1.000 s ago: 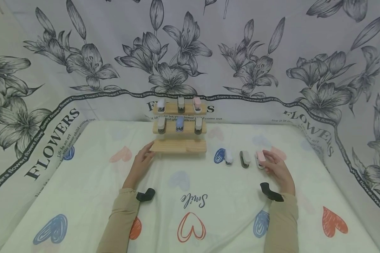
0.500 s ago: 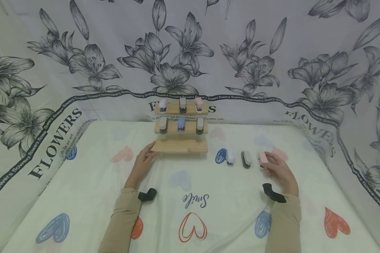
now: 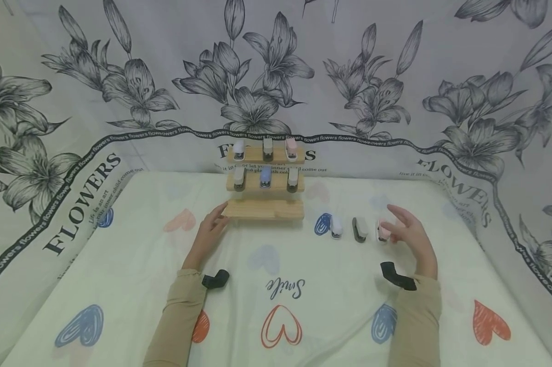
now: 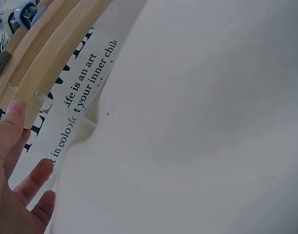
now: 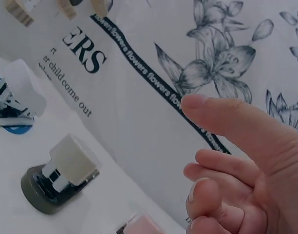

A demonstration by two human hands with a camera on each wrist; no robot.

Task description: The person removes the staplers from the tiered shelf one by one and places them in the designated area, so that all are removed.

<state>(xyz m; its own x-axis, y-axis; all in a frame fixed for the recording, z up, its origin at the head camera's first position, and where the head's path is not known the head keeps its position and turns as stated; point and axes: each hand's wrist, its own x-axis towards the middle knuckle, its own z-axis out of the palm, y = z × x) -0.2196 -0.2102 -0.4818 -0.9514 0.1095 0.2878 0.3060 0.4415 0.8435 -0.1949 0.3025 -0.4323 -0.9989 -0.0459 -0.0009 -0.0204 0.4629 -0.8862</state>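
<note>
My left hand (image 3: pixel 210 230) holds the left end of the bottom board of a three-tier wooden rack (image 3: pixel 264 209); the left wrist view shows the thumb (image 4: pixel 15 108) on one face and the forefinger on the other. Three mini staplers lie in a row on the cloth at right: white (image 3: pixel 335 227), grey (image 3: pixel 360 230) and pink (image 3: pixel 381 236). My right hand (image 3: pixel 410 233) is over the pink stapler, partly covering it. In the right wrist view its forefinger (image 5: pixel 227 114) reaches out, the other fingers are loosely bent, and nothing is held.
The rack's top tier carries a white (image 3: pixel 239 150), a grey (image 3: pixel 268 149) and a pink stapler (image 3: pixel 291 149). On the middle tier sit two grey ones and a blue stapler (image 3: pixel 265 177). A flower-print curtain (image 3: pixel 276 81) hangs behind the heart-patterned tablecloth (image 3: pixel 239 326).
My right hand has let go of the pink stapler and its fingers have spread and lifted. The stapler stays on the cloth. The left hand keeps its place on the rack.
</note>
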